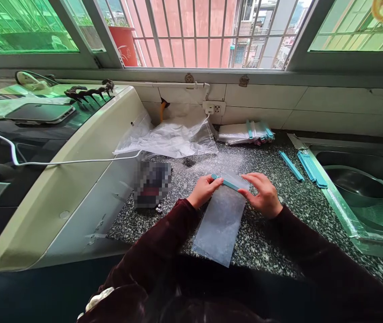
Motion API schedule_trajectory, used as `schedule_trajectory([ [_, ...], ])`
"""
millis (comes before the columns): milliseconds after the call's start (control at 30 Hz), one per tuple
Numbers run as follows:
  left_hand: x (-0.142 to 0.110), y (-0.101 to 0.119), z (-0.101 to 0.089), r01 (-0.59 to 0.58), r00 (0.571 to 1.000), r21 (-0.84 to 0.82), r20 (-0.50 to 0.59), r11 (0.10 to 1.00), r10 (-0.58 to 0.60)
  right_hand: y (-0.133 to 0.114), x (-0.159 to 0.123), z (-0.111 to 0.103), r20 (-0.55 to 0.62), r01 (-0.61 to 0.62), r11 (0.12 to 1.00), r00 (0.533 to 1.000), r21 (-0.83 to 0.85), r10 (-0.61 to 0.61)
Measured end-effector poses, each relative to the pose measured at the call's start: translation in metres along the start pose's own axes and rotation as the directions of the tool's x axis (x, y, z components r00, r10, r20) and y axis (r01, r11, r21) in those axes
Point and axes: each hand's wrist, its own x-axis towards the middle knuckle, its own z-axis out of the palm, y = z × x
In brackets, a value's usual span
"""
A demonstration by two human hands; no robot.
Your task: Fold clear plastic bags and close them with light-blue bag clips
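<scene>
Presently | left hand [205,190]: pinching one end of blue sealing clip [229,183] | right hand [263,194]: thumb at other end, fingertips parted, grip unclear | clip: across translucent plastic bag [221,224], over speckled countertop [295,197] | loose blue clips [291,166]: near sink [341,205]

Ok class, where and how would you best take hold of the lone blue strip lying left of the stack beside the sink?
Probably pinch the lone blue strip at mid-length, thumb and finger on its long edges, coming from above and the left: it is slim and straight, lies on the counter, and the stack of strips sits on its right.
</scene>
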Motion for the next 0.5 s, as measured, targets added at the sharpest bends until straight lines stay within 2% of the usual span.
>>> schedule_trajectory([
  [67,-0.001,0.002,-0.001,-0.002,0.998,-0.008,0.066,1.000,0.002,0.004,0.002,-0.005,0.041,-0.196,0.962,0.981,0.192,0.192],
  [100,-0.001,0.003,-0.002,0.000,0.995,-0.011,0.101,1.000,0.001,0.005,0.003,-0.008,0.125,-0.297,0.911,0.954,0.286,0.272],
  [167,-0.002,0.003,-0.002,0.002,0.986,-0.013,0.164,1.000,0.000,0.006,0.006,-0.013,0.356,-0.489,0.773,0.863,0.404,0.360],
  [233,-0.002,0.004,-0.002,-0.004,0.977,-0.013,0.211,1.000,0.006,0.005,0.008,-0.016,0.548,-0.621,0.656,0.756,0.429,0.358],
  [300,-0.003,0.004,-0.002,-0.016,0.971,-0.015,0.239,1.000,0.019,0.002,0.009,-0.017,0.648,-0.689,0.599,0.681,0.408,0.342],
  [367,-0.003,0.003,-0.003,-0.029,0.967,-0.019,0.252,0.999,0.032,-0.001,0.009,-0.016,0.696,-0.719,0.589,0.634,0.369,0.338],
  [433,-0.002,0.002,-0.003,-0.036,0.965,-0.016,0.259,0.999,0.039,-0.002,0.008,-0.015,0.719,-0.733,0.593,0.604,0.332,0.343],
  [500,-0.002,0.000,-0.003,-0.039,0.965,-0.011,0.260,0.999,0.040,-0.002,0.007,-0.014,0.724,-0.734,0.599,0.597,0.320,0.345],
])
